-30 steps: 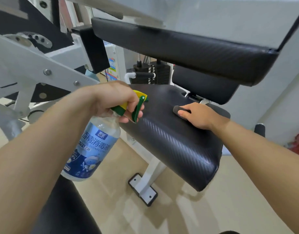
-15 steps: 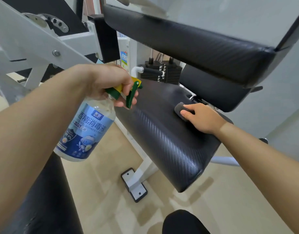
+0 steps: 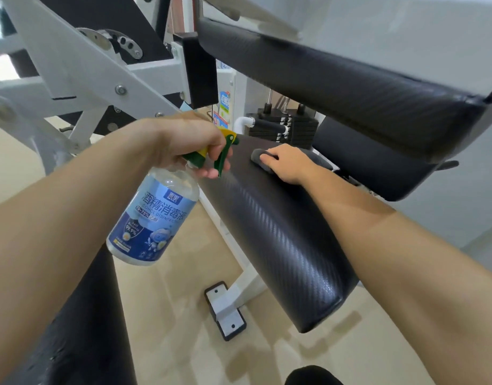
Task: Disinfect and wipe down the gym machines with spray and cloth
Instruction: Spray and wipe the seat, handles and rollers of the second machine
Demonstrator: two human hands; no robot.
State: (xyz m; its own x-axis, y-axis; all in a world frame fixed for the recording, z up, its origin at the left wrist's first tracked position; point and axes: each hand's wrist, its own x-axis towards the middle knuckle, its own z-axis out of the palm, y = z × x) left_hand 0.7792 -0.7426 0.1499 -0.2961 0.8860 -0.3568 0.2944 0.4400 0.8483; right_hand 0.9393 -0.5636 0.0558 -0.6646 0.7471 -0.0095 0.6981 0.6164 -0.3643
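Head view: the left hand (image 3: 189, 143) grips the neck of a blue-labelled spray bottle (image 3: 153, 218), fingers curled on its green trigger, nozzle pointing toward the black seat pad (image 3: 281, 240). The right hand (image 3: 286, 162) curls its fingers over a grey cloth (image 3: 257, 155), pressing it onto the pad's far end. A second black pad (image 3: 336, 87) hangs above, a white frame (image 3: 81, 68) stands at left, and a weight stack (image 3: 297, 129) sits behind.

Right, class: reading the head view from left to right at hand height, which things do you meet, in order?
First the left hand gripping the spray bottle → then the grey cloth → then the right hand holding that cloth against the black seat pad.
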